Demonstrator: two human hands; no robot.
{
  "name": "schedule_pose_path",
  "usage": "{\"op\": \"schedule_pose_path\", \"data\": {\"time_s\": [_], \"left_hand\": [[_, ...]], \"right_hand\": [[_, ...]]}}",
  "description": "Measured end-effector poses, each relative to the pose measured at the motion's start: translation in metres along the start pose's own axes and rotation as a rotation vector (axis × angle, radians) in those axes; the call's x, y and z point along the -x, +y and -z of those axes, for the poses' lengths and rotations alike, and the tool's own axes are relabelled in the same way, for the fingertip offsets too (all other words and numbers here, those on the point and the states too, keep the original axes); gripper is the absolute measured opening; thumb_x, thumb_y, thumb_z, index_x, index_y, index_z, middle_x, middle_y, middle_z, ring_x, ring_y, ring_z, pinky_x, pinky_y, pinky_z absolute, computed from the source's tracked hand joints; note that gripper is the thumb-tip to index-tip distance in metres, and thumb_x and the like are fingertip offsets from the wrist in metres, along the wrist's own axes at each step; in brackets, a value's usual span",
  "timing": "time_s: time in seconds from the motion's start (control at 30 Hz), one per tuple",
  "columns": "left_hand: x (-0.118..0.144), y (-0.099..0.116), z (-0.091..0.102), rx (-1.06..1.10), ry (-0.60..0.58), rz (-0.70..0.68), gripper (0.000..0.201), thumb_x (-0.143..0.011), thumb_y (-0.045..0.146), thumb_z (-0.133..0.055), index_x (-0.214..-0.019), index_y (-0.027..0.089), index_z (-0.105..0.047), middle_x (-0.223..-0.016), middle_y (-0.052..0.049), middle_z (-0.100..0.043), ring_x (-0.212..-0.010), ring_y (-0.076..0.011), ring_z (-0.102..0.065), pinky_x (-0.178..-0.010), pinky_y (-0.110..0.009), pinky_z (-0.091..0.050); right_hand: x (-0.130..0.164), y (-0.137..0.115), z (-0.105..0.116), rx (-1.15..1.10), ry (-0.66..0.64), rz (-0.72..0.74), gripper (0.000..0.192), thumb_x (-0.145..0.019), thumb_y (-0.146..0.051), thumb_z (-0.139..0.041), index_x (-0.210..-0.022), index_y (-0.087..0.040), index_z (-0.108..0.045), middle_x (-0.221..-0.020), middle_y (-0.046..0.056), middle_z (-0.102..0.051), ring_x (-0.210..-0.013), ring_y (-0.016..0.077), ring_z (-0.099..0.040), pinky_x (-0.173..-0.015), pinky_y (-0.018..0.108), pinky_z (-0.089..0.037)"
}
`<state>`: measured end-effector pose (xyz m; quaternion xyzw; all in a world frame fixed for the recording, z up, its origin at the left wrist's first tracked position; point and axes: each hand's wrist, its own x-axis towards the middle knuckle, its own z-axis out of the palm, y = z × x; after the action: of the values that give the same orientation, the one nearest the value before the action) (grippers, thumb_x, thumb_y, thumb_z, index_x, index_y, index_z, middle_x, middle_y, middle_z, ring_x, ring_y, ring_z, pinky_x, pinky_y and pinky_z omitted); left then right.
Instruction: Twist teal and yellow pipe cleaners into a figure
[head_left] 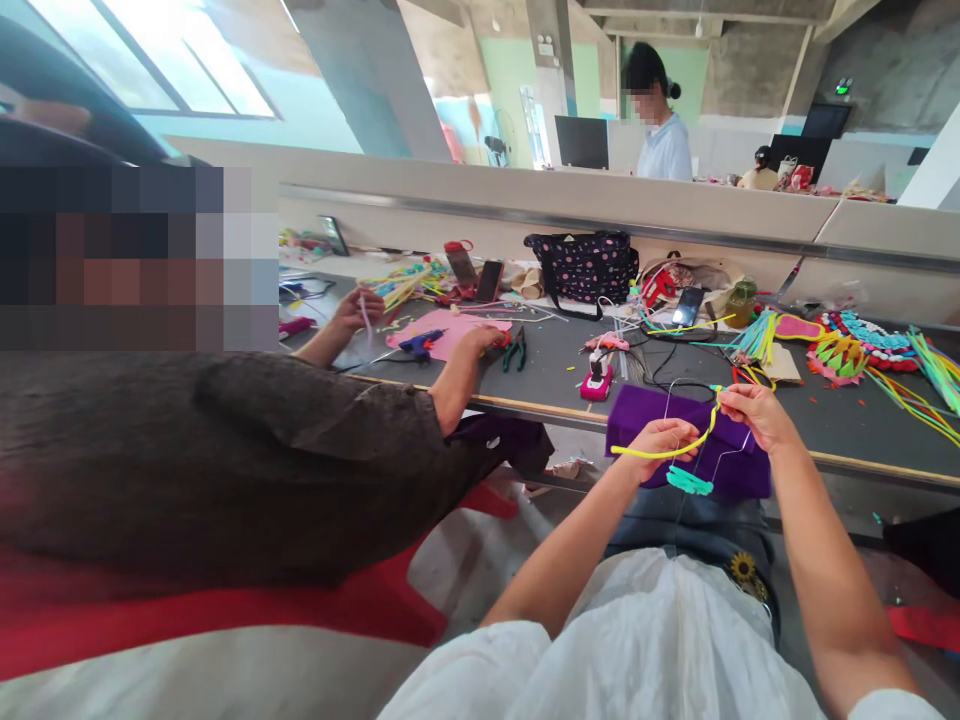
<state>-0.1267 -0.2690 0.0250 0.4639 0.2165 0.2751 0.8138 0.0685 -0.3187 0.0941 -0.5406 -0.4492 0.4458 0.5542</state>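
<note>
Over the edge of the table I hold a thin wire frame (732,450), its lower end wrapped in teal fuzzy strip (690,482). My left hand (664,440) is closed on the left side of this frame. Across its fingers runs a yellow pipe cleaner (709,430), whose free end sticks out to the left. With thumb and forefinger, my right hand (754,412) pinches the upper end of the yellow pipe cleaner at the top of the frame. Beneath both hands a purple cloth (630,415) covers the table edge and my lap.
To the left, a co-worker's hands (480,345) work by a pink sheet (450,335) and pliers (515,350). A pink power adapter (596,382), phone (688,307), dotted bag (589,265) and pipe cleaner bundles (759,335) lie beyond my hands.
</note>
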Motion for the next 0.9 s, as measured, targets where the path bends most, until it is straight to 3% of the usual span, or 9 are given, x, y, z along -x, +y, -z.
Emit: {"op": "schedule_pose_path", "data": {"time_s": [0.1, 0.17, 0.23, 0.33, 0.43, 0.53, 0.77, 0.9], "left_hand": [[0.019, 0.006, 0.011, -0.044, 0.320, -0.148, 0.040, -0.061, 0.045, -0.079, -0.079, 0.012, -0.066, -0.071, -0.005, -0.066, -0.059, -0.0114, -0.060, -0.055, -0.021, -0.045], [0.034, 0.013, 0.018, -0.122, 0.420, -0.210, 0.039, -0.065, 0.051, -0.075, -0.065, 0.014, -0.061, -0.057, 0.000, -0.059, -0.048, -0.0078, -0.051, -0.048, -0.019, -0.039], [0.048, 0.021, 0.020, -0.284, 0.372, -0.165, 0.050, -0.073, 0.061, -0.063, -0.053, 0.015, -0.056, -0.043, 0.002, -0.049, -0.038, -0.0069, -0.042, -0.041, -0.020, -0.031], [0.063, 0.029, 0.015, -0.480, 0.208, 0.038, 0.063, -0.078, 0.069, -0.048, -0.048, 0.014, -0.058, -0.040, -0.003, -0.050, -0.038, -0.0092, -0.045, -0.040, -0.022, -0.028], [0.067, 0.029, 0.006, -0.480, 0.065, 0.137, 0.053, -0.074, 0.062, -0.060, -0.059, 0.012, -0.065, -0.050, -0.005, -0.060, -0.041, -0.0092, -0.048, -0.043, -0.022, -0.032], [0.065, 0.022, 0.000, -0.406, 0.042, 0.135, 0.037, -0.066, 0.048, -0.073, -0.062, 0.012, -0.066, -0.053, -0.004, -0.062, -0.043, -0.0086, -0.047, -0.045, -0.022, -0.033], [0.067, 0.007, -0.013, -0.225, -0.031, 0.110, 0.027, -0.068, 0.038, -0.072, -0.061, 0.012, -0.066, -0.055, -0.006, -0.062, -0.049, -0.0114, -0.053, -0.046, -0.023, -0.035], [0.069, 0.005, -0.017, -0.326, -0.016, 0.062, 0.030, -0.073, 0.041, -0.068, -0.064, 0.012, -0.067, -0.058, -0.006, -0.063, -0.050, -0.0120, -0.052, -0.048, -0.023, -0.036]], "right_hand": [[0.001, 0.001, 0.001, -0.002, 0.008, 0.015, 0.028, -0.062, -0.040, -0.079, -0.065, -0.016, -0.066, -0.056, 0.000, -0.061, -0.048, 0.0066, -0.041, -0.044, 0.022, -0.026], [0.002, 0.001, 0.002, 0.007, 0.012, 0.029, 0.026, -0.063, -0.039, -0.078, -0.065, -0.016, -0.066, -0.057, 0.000, -0.062, -0.047, 0.0062, -0.040, -0.044, 0.022, -0.025], [0.003, 0.001, 0.001, 0.025, 0.010, 0.048, 0.025, -0.064, -0.039, -0.078, -0.064, -0.017, -0.066, -0.057, 0.000, -0.062, -0.047, 0.0059, -0.039, -0.045, 0.022, -0.025], [0.003, 0.000, -0.001, 0.052, 0.006, 0.065, 0.026, -0.064, -0.040, -0.077, -0.065, -0.017, -0.065, -0.057, -0.001, -0.061, -0.048, 0.0065, -0.040, -0.045, 0.022, -0.026], [0.003, 0.001, -0.002, 0.069, 0.016, 0.071, 0.029, -0.063, -0.043, -0.077, -0.068, -0.017, -0.066, -0.058, -0.001, -0.061, -0.049, 0.0071, -0.042, -0.045, 0.022, -0.027], [0.004, 0.001, 0.000, 0.099, 0.073, 0.092, 0.032, -0.062, -0.046, -0.077, -0.068, -0.017, -0.065, -0.060, 0.000, -0.062, -0.051, 0.0084, -0.046, -0.048, 0.022, -0.033], [0.002, 0.004, 0.004, 0.120, 0.164, 0.101, 0.033, -0.062, -0.049, -0.075, -0.069, -0.018, -0.064, -0.059, 0.000, -0.062, -0.051, 0.0093, -0.046, -0.049, 0.024, -0.034], [-0.007, 0.010, 0.007, 0.082, 0.171, 0.070, 0.034, -0.061, -0.048, -0.076, -0.070, -0.018, -0.064, -0.057, -0.001, -0.060, -0.050, 0.0089, -0.045, -0.047, 0.023, -0.031]]}}
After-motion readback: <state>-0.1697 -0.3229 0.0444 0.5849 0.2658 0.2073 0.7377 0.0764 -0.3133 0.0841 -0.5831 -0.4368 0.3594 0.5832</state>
